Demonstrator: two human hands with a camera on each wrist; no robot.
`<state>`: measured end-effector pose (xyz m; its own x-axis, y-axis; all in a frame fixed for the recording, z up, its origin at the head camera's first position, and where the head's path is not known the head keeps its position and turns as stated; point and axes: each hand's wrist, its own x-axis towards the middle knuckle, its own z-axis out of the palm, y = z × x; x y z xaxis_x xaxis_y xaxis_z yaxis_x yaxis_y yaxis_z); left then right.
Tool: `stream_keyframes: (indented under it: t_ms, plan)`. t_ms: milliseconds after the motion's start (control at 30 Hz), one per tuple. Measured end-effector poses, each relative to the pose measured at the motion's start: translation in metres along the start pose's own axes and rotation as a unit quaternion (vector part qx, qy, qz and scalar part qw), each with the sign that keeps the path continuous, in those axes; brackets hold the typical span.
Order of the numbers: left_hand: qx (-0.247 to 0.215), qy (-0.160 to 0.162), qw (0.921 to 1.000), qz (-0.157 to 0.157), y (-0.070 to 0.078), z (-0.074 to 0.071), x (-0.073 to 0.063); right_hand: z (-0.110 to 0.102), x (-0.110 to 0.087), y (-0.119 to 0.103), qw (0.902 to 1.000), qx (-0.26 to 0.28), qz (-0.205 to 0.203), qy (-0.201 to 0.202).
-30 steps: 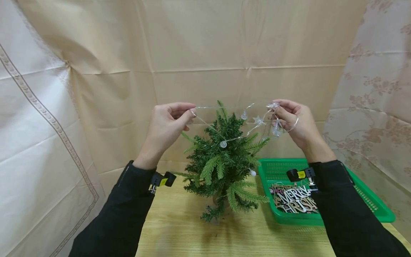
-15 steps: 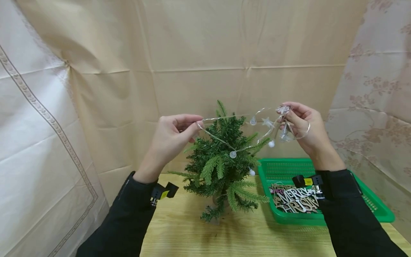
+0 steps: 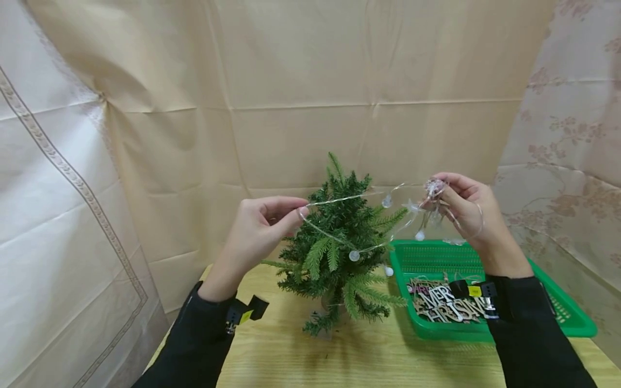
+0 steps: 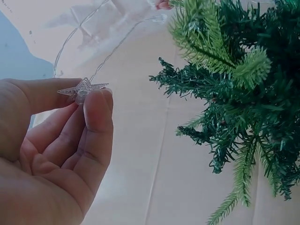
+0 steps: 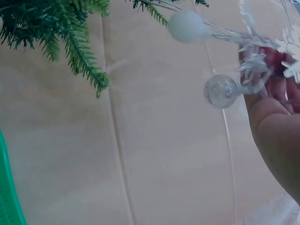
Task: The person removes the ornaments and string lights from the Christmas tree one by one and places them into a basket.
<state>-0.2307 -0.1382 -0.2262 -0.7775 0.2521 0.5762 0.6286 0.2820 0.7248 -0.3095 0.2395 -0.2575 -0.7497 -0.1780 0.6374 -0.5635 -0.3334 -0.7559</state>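
A string of fairy lights [image 3: 339, 199] with clear wire and star, ball and snowflake bulbs stretches between both hands, in front of the small artificial Christmas tree [image 3: 335, 242]. My left hand [image 3: 262, 229] pinches one part of the string at the tree's left; in the left wrist view thumb and fingertip hold a clear star bulb [image 4: 83, 91]. At the right, above the basket, my right hand [image 3: 466, 210] grips a bunch of the same lights. A white ball bulb [image 5: 187, 26] and a clear ball bulb [image 5: 220, 91] dangle beside it in the right wrist view.
A green plastic basket [image 3: 558, 318] holding wooden letter ornaments [image 3: 448, 304] stands right of the tree on the wooden table [image 3: 291, 361]. Beige cloth [image 3: 301, 81] hangs behind, with patterned white cloth at both sides.
Both hands have come down and shifted to the right with the lights stretched between them. The string hangs lower across the tree, whose position is unchanged.
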Motion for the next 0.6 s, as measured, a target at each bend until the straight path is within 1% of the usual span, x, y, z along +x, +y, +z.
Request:
stream_keyframes:
  t_ms: [100,233,300,367,400,467,600]
  plan:
    - [0.002,0.002,1.0,-0.007,-0.003,0.0,-0.009,-0.003,-0.007,0.002,0.9993,-0.02,0.005,-0.031]
    - [0.01,0.001,0.9999,-0.003,-0.006,0.0,-0.023,-0.008,-0.016,0.005,0.9964,-0.05,0.011,-0.067]
    - [0.008,0.0,1.0,0.002,-0.009,0.0,-0.03,-0.011,-0.021,0.006,0.9916,-0.089,0.017,-0.092]
    - [0.002,-0.001,1.0,0.005,-0.012,0.0,-0.038,-0.014,-0.026,0.005,0.9831,-0.132,0.024,-0.124]
    - [0.003,-0.002,1.0,0.006,-0.014,-0.001,-0.043,-0.015,-0.028,0.005,0.9772,-0.157,0.028,-0.14]
    - [0.005,-0.005,1.0,0.004,-0.02,-0.002,-0.051,-0.015,-0.033,0.004,0.9614,-0.215,0.032,-0.169]
    - [0.022,-0.018,0.9996,-0.005,-0.032,-0.005,-0.064,-0.014,-0.041,0.004,0.9366,-0.284,0.046,-0.199]
